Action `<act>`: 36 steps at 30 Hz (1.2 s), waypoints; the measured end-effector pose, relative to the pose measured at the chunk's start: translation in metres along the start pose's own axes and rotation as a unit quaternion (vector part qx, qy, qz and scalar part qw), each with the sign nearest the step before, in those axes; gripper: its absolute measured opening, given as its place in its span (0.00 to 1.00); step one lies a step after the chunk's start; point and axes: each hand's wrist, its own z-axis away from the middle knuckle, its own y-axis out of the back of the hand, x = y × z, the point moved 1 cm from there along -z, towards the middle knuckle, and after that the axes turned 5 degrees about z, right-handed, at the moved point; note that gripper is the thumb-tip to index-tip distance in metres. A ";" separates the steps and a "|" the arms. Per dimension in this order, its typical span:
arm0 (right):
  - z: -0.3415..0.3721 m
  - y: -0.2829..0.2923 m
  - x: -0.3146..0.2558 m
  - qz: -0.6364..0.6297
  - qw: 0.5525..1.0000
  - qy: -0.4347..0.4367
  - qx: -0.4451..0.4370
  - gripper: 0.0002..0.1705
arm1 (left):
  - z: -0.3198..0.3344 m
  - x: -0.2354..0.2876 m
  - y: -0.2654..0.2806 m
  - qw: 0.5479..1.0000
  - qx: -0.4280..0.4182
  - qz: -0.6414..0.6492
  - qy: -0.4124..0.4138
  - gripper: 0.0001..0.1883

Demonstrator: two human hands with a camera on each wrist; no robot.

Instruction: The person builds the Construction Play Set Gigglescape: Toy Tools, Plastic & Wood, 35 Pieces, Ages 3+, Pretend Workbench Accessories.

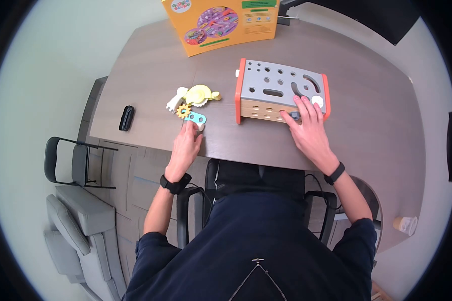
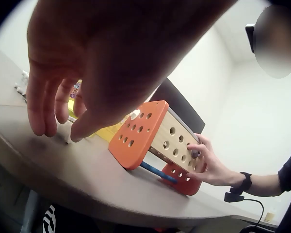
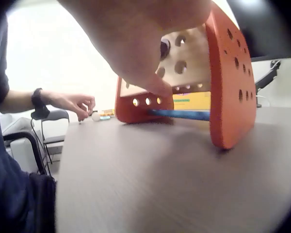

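On the table stands a toy workbench (image 1: 271, 75) with a grey perforated top, wooden sides and orange ends. My right hand (image 1: 311, 128) grips its front right edge, fingers over the top and thumb against the wooden front panel. A dark grey knob (image 1: 295, 116) sits in that panel beside the thumb. At left, my left hand (image 1: 185, 148) reaches down with bent fingers around a small whitish piece (image 1: 201, 127); I cannot tell whether it is pinched. Just beyond lie a blue strip with holes (image 1: 196, 118), a yellow gear (image 1: 184, 111) and a pale yellow-green toy piece (image 1: 198, 94).
An orange box (image 1: 231, 30) stands at the table's back, near a dark monitor (image 1: 361, 15). A black case (image 1: 127, 118) lies at far left. Off the right edge is a cup (image 1: 405, 224). A blue rod (image 3: 184, 114) joins the workbench's ends low down.
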 end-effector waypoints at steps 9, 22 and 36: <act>-0.014 0.049 -0.057 -0.221 0.962 -0.145 0.065 0.21 | -0.008 0.013 -0.009 0.998 0.011 -0.038 0.045 0.16; -0.010 -0.004 -0.135 -0.668 0.678 -0.291 -0.096 0.21 | 0.011 0.072 -0.017 0.988 -0.076 0.103 -0.091 0.14; -0.019 -0.021 -0.135 -0.832 0.456 -0.300 -0.103 0.17 | 0.001 0.082 -0.009 0.948 -0.183 0.252 -0.067 0.16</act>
